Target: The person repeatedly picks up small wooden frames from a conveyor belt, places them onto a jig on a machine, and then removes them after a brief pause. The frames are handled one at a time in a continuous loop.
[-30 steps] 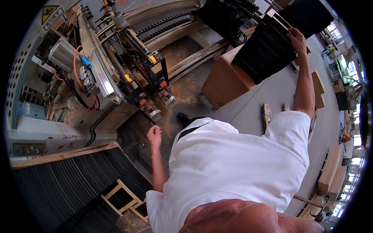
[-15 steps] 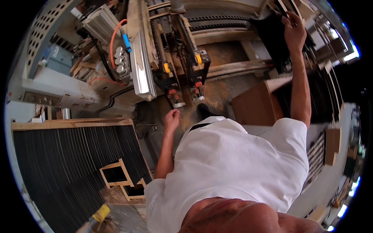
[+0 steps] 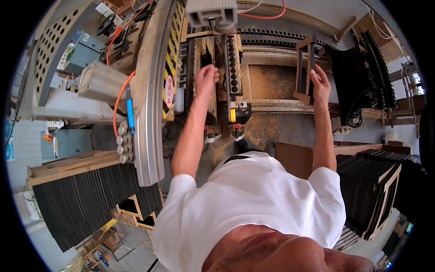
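My right hand (image 3: pixel 321 85) grips a small rectangular wooden frame (image 3: pixel 299 70) by its right side, upright above the machine bed. The frame has dark faces, pale wood edges and an open middle. My left hand (image 3: pixel 206 81) is over the machine's two parallel rails, its fingers curled closed; nothing shows sticking out of them. Just right of that hand runs a rail (image 3: pixel 234 68) with a row of round black knobs. A yellow-banded fitting (image 3: pixel 233 115) sits at that rail's near end.
Stacks of black-faced wooden pieces (image 3: pixel 90 199) stand at the left, with another stack (image 3: pixel 362 190) at the right. A metal beam (image 3: pixel 147 113) with a blue air fitting (image 3: pixel 130 115) runs on the left. Sawdust (image 3: pixel 272 81) covers the recess; a black sheet (image 3: pixel 346 81) hangs farther right.
My left hand has moved from beside my body up over the rails. My right hand has come inward from the far right with the wooden frame. The view has shifted.
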`<state>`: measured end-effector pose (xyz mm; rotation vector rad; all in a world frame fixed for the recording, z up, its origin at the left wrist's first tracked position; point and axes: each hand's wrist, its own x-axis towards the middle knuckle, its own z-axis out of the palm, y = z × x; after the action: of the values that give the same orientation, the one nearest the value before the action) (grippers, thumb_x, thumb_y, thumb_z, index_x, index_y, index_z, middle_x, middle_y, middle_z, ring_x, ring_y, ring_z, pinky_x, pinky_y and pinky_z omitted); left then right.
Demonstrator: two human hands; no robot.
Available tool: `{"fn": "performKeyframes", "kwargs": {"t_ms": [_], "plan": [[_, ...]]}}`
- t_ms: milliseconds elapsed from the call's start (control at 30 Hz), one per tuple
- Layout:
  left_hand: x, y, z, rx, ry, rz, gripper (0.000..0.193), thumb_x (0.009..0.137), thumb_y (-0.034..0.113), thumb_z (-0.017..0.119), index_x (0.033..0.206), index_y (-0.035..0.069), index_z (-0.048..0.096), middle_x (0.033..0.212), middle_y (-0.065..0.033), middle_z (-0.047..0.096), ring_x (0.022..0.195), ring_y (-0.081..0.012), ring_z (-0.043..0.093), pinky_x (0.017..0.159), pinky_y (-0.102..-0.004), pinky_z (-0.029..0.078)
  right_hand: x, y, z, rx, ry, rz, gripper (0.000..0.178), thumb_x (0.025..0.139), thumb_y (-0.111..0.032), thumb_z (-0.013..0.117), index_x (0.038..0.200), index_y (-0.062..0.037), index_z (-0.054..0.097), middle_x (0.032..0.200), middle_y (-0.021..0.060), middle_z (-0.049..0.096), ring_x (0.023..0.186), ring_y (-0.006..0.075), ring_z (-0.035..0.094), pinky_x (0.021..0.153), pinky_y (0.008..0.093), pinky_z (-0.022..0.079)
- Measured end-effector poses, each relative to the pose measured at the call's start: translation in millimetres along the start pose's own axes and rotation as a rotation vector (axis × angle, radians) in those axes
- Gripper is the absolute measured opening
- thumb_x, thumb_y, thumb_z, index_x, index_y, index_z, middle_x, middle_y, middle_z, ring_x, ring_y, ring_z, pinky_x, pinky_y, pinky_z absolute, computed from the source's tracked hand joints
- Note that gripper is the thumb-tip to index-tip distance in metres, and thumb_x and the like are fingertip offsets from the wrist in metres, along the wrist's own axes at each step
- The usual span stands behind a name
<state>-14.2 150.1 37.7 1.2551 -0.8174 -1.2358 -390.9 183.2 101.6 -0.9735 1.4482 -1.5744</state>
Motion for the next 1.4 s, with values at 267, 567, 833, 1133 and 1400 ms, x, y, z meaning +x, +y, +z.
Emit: {"fn": "performKeyframes", "kwargs": {"t_ms": [267, 567, 833, 1133, 1400], "plan": [[228, -30, 19, -0.398, -0.029, -0.148, 0.046, 0.091, 0.041, 0.056, 0.107, -0.001, 0.049, 0.1, -0.0134, 0.056, 0.085, -0.0234, 0.058, 0.076, -0.0361, 0.053, 3, -2, 1, -0.128, -0.183, 0.035, 0.032, 0.084, -0.006, 0.067, 0.115, -0.0008, 0.062, 0.091, 0.0003, 0.065, 0.083, 0.0068, 0.058, 0.073, 0.0208, 0.047], [155, -57, 3, -0.312, 0.037, -0.079, 0.015, 0.093, 0.02, 0.054, 0.1, 0.006, 0.056, 0.084, -0.0072, 0.062, 0.074, -0.019, 0.063, 0.063, -0.0322, 0.056, -11, -46, 109, -0.658, -0.764, -0.59, 0.023, 0.075, -0.002, 0.067, 0.097, -0.0067, 0.068, 0.091, 0.0086, 0.065, 0.081, 0.0248, 0.057, 0.07, 0.0327, 0.048], [-156, -37, -31, -0.467, 0.203, -0.363, 0.02, 0.091, 0.023, 0.059, 0.101, 0.006, 0.057, 0.084, -0.0047, 0.064, 0.07, -0.015, 0.064, 0.063, -0.0287, 0.055, 11, 34, 259, -0.684, -0.916, -1.117, 0.025, 0.073, -0.007, 0.065, 0.098, -0.0092, 0.067, 0.095, 0.0067, 0.066, 0.085, 0.0275, 0.057, 0.078, 0.0377, 0.047], [-292, -37, -46, -0.496, 0.444, -0.455, 0.02, 0.088, 0.022, 0.064, 0.095, 0.005, 0.059, 0.081, -0.0074, 0.066, 0.07, -0.0168, 0.065, 0.063, -0.0283, 0.055, 46, 75, 337, -1.158, -0.867, -1.208, 0.039, 0.08, -0.002, 0.051, 0.116, -0.0142, 0.062, 0.111, 0.0097, 0.065, 0.103, 0.0223, 0.056, 0.084, 0.0386, 0.043], [-321, -70, -73, -0.688, 0.559, -0.415, 0.018, 0.088, 0.024, 0.064, 0.092, 0.007, 0.061, 0.08, -0.0052, 0.066, 0.07, -0.0151, 0.065, 0.06, -0.0275, 0.055, 105, 82, 389, -1.349, -0.85, -1.174, 0.037, 0.086, -0.003, 0.047, 0.12, -0.0129, 0.055, 0.095, 0.0156, 0.066, 0.095, 0.0318, 0.063, 0.068, 0.0452, 0.052]]}}
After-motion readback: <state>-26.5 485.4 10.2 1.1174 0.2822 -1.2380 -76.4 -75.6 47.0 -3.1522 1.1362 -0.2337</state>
